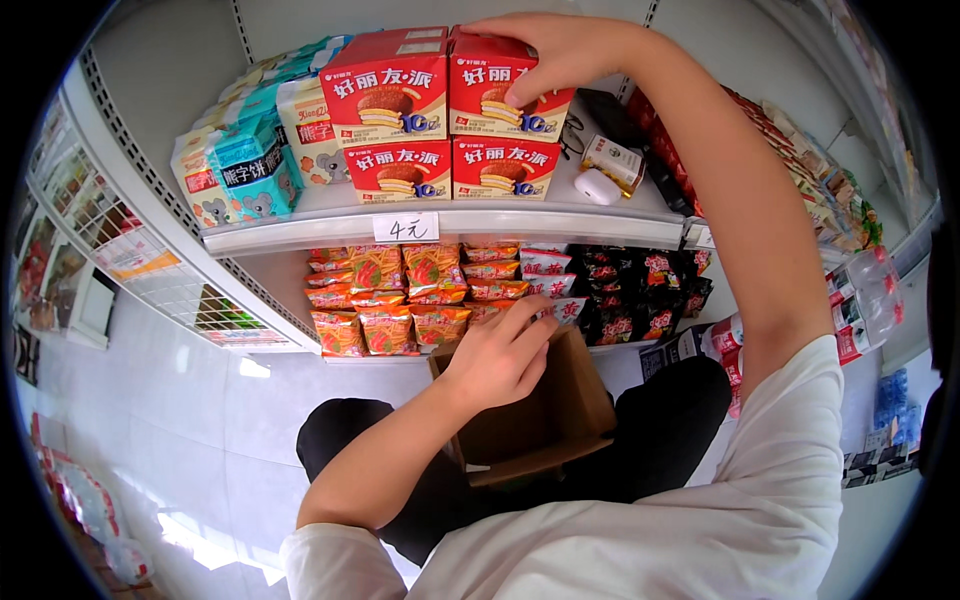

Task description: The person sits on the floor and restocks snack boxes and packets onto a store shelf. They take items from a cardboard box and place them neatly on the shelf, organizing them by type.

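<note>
Red snack-pie boxes stand in two stacks, two high, on the upper shelf. My right hand (560,52) grips the upper right pie box (470,100), thumb on its front and fingers over its top. Beside it, touching or nearly so, is the upper left pie box (345,90); a lower right box (475,180) and lower left box (372,180) support them. My left hand (498,355) hovers over the open cardboard carton (540,440) between my knees, fingers loosely bent and apart, near the hanging-height snack bags (440,325). Nothing shows in it.
Blue and cream biscuit bags (250,170) fill the shelf's left. At its right lie a white earbud case (597,187), a small carton (612,160) and glasses (572,135). The shelf edge carries a price card (405,227). Black snack bags (625,290) fill the lower right; bottles (868,300) stand farther right.
</note>
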The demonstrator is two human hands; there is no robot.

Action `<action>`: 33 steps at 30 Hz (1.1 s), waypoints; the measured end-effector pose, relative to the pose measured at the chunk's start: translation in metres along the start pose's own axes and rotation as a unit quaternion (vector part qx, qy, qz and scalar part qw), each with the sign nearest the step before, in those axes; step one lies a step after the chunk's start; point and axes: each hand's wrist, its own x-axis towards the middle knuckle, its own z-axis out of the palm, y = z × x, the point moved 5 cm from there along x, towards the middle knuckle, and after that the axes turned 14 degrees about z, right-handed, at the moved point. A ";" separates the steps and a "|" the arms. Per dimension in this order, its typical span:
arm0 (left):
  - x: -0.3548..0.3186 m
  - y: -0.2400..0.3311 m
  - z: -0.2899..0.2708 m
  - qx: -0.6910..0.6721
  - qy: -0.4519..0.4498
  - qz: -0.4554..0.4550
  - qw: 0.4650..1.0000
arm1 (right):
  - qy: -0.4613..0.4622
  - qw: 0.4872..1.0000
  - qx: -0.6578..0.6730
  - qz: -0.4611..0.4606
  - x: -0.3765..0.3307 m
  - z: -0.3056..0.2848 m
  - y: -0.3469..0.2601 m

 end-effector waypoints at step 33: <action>-0.080 -0.058 -0.041 0.026 -0.407 -0.347 0.844 | -0.294 0.863 0.023 0.410 -0.047 0.625 0.149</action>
